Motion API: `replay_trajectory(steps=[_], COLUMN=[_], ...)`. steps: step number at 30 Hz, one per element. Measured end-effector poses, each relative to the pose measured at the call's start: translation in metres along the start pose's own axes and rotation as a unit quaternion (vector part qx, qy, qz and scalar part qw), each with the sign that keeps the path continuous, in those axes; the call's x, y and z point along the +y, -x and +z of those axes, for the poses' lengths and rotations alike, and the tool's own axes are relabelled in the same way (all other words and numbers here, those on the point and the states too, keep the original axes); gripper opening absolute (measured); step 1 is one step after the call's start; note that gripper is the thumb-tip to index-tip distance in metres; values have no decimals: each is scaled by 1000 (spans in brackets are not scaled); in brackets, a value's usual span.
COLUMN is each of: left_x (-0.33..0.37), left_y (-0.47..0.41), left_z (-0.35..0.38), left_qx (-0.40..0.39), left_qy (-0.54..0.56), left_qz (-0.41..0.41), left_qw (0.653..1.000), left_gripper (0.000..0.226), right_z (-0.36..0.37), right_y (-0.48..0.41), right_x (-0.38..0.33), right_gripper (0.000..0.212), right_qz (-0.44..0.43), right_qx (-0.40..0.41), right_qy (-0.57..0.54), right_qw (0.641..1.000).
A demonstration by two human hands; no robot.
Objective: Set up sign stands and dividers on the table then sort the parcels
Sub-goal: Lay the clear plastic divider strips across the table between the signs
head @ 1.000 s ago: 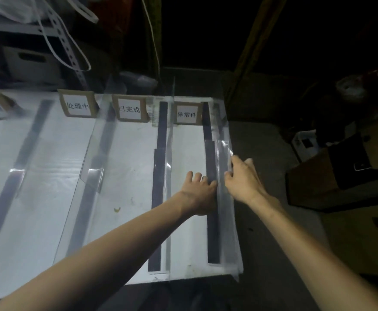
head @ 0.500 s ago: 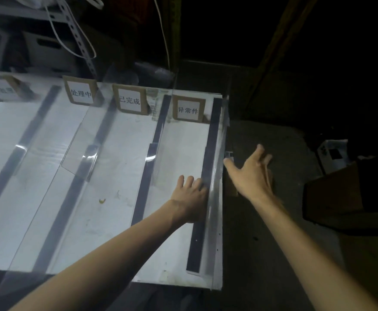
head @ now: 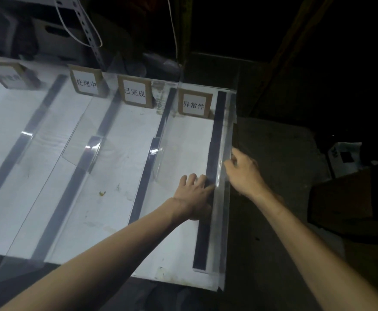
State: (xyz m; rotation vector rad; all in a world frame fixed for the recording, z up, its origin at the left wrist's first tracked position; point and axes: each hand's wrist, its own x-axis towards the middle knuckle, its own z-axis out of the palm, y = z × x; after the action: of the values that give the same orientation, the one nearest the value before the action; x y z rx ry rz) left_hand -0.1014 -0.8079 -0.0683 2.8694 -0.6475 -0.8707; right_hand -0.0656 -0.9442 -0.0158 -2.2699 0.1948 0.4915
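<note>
At the table's (head: 127,158) right edge, the left hand (head: 194,194) pressed flat against the last divider (head: 225,135) while the right hand (head: 243,170) pinched its clear wall. Sign stands (head: 194,104) lined the far edge, and sorting had apparently not yet begun.

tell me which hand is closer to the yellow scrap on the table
Left. The left hand rests on the table right of the yellow scrap; the right hand is farther right, gripping the clear divider at the edge.
</note>
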Motion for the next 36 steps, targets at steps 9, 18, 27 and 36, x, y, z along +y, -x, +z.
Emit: replay_trajectory(steps=[9, 18, 27, 36], left_x=[8, -1, -3, -9], left_y=[-6, -7, -2, 15], left_z=[11, 16, 6, -31], left_qx=[53, 46, 41, 102], left_qy=[-9, -44, -2, 145], left_qz=[10, 7, -6, -23], left_qw=[998, 998, 999, 984], left_gripper=[48, 76, 67, 57], right_z=[1, 10, 6, -16], right_y=[-5, 3, 10, 27], right_x=[4, -2, 2, -8], right_gripper=[33, 29, 34, 58], right_qz=[17, 55, 44, 2], right_qx=[40, 59, 16, 26], right_qy=[30, 3, -22, -31], right_qw=[999, 997, 999, 999])
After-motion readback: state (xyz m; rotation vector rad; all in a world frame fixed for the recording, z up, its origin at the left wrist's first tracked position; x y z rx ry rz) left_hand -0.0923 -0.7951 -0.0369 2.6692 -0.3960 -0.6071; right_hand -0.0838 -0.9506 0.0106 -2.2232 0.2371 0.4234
